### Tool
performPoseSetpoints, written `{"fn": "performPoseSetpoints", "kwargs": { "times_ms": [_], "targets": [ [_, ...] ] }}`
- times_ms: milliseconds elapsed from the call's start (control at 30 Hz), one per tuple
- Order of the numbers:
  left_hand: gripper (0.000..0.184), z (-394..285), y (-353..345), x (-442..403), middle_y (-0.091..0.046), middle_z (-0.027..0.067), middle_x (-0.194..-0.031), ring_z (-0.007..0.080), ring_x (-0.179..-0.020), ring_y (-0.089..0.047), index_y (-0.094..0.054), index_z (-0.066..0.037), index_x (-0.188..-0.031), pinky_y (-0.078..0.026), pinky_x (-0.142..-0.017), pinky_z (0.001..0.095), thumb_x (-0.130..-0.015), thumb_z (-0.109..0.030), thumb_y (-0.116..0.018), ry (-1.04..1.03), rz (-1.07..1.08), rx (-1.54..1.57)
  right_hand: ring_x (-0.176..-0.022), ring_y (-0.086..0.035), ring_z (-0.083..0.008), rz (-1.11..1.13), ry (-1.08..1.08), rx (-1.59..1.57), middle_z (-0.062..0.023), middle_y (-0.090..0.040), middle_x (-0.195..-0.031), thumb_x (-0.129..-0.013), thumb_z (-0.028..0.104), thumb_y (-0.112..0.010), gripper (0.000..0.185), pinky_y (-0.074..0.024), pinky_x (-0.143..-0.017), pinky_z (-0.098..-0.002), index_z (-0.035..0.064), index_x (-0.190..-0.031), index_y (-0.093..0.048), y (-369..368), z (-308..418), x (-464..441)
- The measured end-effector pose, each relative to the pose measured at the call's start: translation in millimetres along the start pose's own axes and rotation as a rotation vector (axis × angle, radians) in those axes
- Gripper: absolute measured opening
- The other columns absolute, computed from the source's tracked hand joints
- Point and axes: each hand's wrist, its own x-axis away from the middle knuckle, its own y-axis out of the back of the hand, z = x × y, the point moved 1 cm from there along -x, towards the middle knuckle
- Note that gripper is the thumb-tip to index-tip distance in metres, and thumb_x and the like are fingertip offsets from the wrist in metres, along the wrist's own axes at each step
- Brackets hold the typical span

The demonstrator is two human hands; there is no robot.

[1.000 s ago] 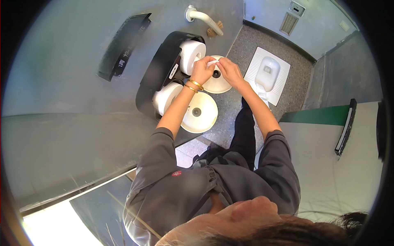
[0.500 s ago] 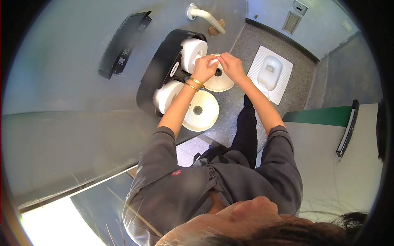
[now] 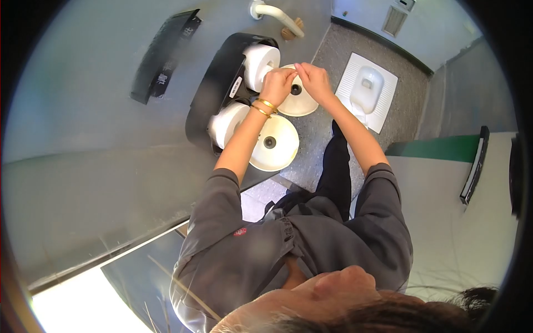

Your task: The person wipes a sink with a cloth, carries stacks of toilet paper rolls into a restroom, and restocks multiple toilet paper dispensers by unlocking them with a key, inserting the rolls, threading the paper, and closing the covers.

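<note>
My left hand point(image 3: 276, 85), with gold bangles at its wrist, is closed in front of the far toilet paper roll point(image 3: 256, 61). My right hand point(image 3: 314, 83) meets it at the fingertips, thumb and fingers pinched together. The end of the toilet paper is between them, mostly hidden by the fingers. A near toilet paper roll point(image 3: 225, 123) sits below my left forearm. Both rolls are in a black double dispenser point(image 3: 214, 89) on the wall. Its two round cream covers hang open: the far cover point(image 3: 302, 104) under my hands, the near cover point(image 3: 280, 152) beside my left forearm.
A white grab bar point(image 3: 280, 18) sticks out of the wall beyond the dispenser. A black panel with white characters point(image 3: 161, 64) is on the wall at left. A white squat toilet point(image 3: 368, 91) is set in the floor. A green-edged partition point(image 3: 433, 150) stands at right.
The whole view has shifted slightly, with the room's fixtures higher in the picture. My hands stay together; the white paper visible between the fingers before is now mostly hidden.
</note>
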Motion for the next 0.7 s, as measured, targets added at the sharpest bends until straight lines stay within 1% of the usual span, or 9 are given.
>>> {"fn": "performPoseSetpoints", "kwargs": {
  "times_ms": [67, 100, 133, 200, 267, 367, 467, 567, 700],
  "targets": [
    [0.008, 1, 1, 0, -0.063, 0.0161, -0.073, 0.034, -0.071, -0.059, -0.067, -0.002, -0.082, -0.046, -0.067, 0.0419, -0.079, -0.005, -0.06, -0.217, -0.007, -0.149, -0.047, -0.049, -0.0188, 0.217, -0.636, -0.573, -0.0045, -0.052, -0.062, -0.092, 0.024, -0.055, 0.023, -0.0389, -0.046, -0.0283, 0.0046, -0.079, -0.057, 0, -4, 1],
    [0.009, 1, 1, 0, -0.063, 0.0137, -0.072, 0.0321, -0.07, -0.057, -0.068, -0.004, -0.082, -0.045, -0.068, 0.0406, -0.077, -0.005, -0.061, -0.225, 0.034, -0.201, -0.046, -0.045, -0.0145, 0.313, -0.95, -0.863, -0.0019, -0.051, -0.061, -0.093, 0.023, -0.056, 0.023, -0.0368, -0.045, -0.0254, 0.0041, -0.079, -0.058, 1, -4, 4],
    [0.01, 2, 1, 1, -0.063, 0.0135, -0.072, 0.0318, -0.07, -0.057, -0.069, -0.004, -0.083, -0.045, -0.068, 0.0407, -0.076, -0.004, -0.061, -0.232, 0.04, -0.185, -0.048, -0.036, -0.0064, 0.298, -0.967, -1.073, 0.0027, -0.048, -0.063, -0.093, 0.022, -0.057, 0.025, -0.0306, -0.045, -0.0204, 0.0024, -0.078, -0.058, 4, -2, 9],
    [0.012, 0, 4, 0, -0.063, 0.0127, -0.073, 0.0315, -0.071, -0.056, -0.069, -0.005, -0.084, -0.044, -0.07, 0.0415, -0.074, -0.003, -0.063, -0.22, 0.071, -0.149, -0.048, -0.037, -0.0072, 0.222, -1.029, -1.118, 0.0015, -0.049, -0.063, -0.092, 0.022, -0.058, 0.023, -0.0307, -0.045, -0.0204, 0.0023, -0.08, -0.058, 6, 3, 16],
    [0.011, -1, 6, -1, -0.062, 0.0118, -0.07, 0.0302, -0.069, -0.055, -0.069, -0.005, -0.086, -0.044, -0.067, 0.0396, -0.076, -0.005, -0.065, -0.274, 0.075, -0.15, -0.051, -0.038, -0.0067, 0.145, -1.037, -1.144, 0.0023, -0.048, -0.062, -0.091, 0.025, -0.059, 0.026, -0.0327, -0.046, -0.0208, 0.0037, -0.077, -0.059, 2, 8, 20],
    [0.011, -4, 8, -2, -0.062, 0.009, -0.069, 0.0277, -0.07, -0.054, -0.07, -0.006, -0.086, -0.044, -0.069, 0.038, -0.075, -0.006, -0.068, -0.289, 0.075, -0.164, -0.051, -0.049, -0.0154, 0.092, -0.848, -0.782, -0.0037, -0.055, -0.059, -0.091, 0.029, -0.057, 0.032, -0.0397, -0.048, -0.0286, 0.0044, -0.071, -0.061, -7, 0, 33],
    [0.01, -9, 10, 1, -0.062, 0.0072, -0.069, 0.0262, -0.073, -0.054, -0.07, -0.007, -0.083, -0.042, -0.072, 0.0379, -0.073, -0.007, -0.069, -0.275, 0.072, -0.196, -0.056, -0.058, -0.0298, 0.005, -0.483, -0.077, -0.0124, -0.06, -0.062, -0.091, 0.032, -0.053, 0.038, -0.0438, -0.054, -0.0402, 0.0049, -0.066, -0.061, 0, 10, 36],
    [0.007, -6, 10, 5, -0.062, 0.0055, -0.068, 0.0246, -0.077, -0.055, -0.069, -0.008, -0.078, -0.04, -0.076, 0.0378, -0.072, -0.007, -0.069, -0.319, 0.104, -0.23, -0.067, -0.06, -0.0384, 0.064, -0.382, 0.226, -0.0166, -0.062, -0.069, -0.092, 0.033, -0.048, 0.04, -0.0451, -0.062, -0.0467, 0.0047, -0.068, -0.062, 19, 22, 37],
    [0.004, -4, 6, 1, -0.062, 0.0028, -0.066, 0.0218, -0.077, -0.054, -0.069, -0.01, -0.07, -0.038, -0.074, 0.0367, -0.069, -0.008, -0.065, -0.37, 0.147, -0.464, -0.074, -0.062, -0.0336, -0.428, -0.548, 0.018, -0.0162, -0.066, -0.076, -0.095, 0.037, -0.042, 0.043, -0.0456, -0.065, -0.0451, 0.0042, -0.075, -0.064, 21, -32, 74]
  ]
}}
